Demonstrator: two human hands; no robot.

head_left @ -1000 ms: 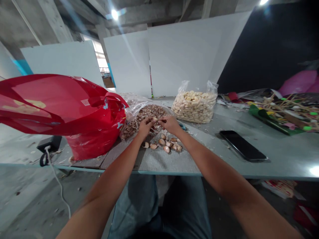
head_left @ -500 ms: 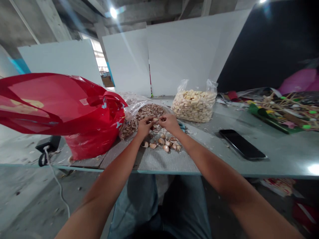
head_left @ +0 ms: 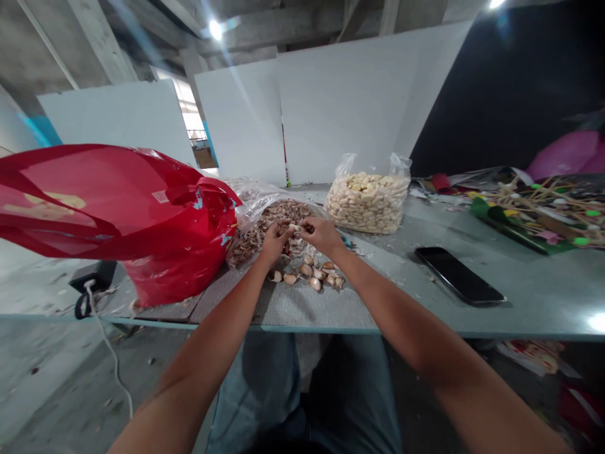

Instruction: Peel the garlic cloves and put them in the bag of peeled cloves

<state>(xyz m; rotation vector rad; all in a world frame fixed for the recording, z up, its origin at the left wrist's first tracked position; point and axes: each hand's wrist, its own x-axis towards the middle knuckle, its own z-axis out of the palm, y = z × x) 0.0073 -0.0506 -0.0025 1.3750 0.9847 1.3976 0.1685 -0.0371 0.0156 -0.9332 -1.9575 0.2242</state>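
Between my two hands is a pale garlic clove [head_left: 294, 227], pinched by the fingertips from both sides. My left hand [head_left: 275, 241] is closed on its left end, and my right hand [head_left: 322, 234] is closed on its right end. Just below them on the table lie several unpeeled garlic cloves [head_left: 315, 284]. Behind my hands a clear bag of garlic skins [head_left: 283, 209] lies with its mouth toward me. A clear bag of peeled garlic cloves [head_left: 366, 205] stands upright beyond my right hand. Part of a blue object [head_left: 346, 241] shows behind my right wrist.
A large red plastic bag [head_left: 184, 271] stands at left beside a black adapter [head_left: 94, 275] with a white cable. At right lie a black phone [head_left: 458, 275] and a heap of sticks and coloured scraps [head_left: 553, 208]. The table edge [head_left: 312, 328] runs above my knees.
My hands stay in nearly the same place, still pinching the clove. Its pale surface shows a little more between the fingertips. The view has shifted slightly.
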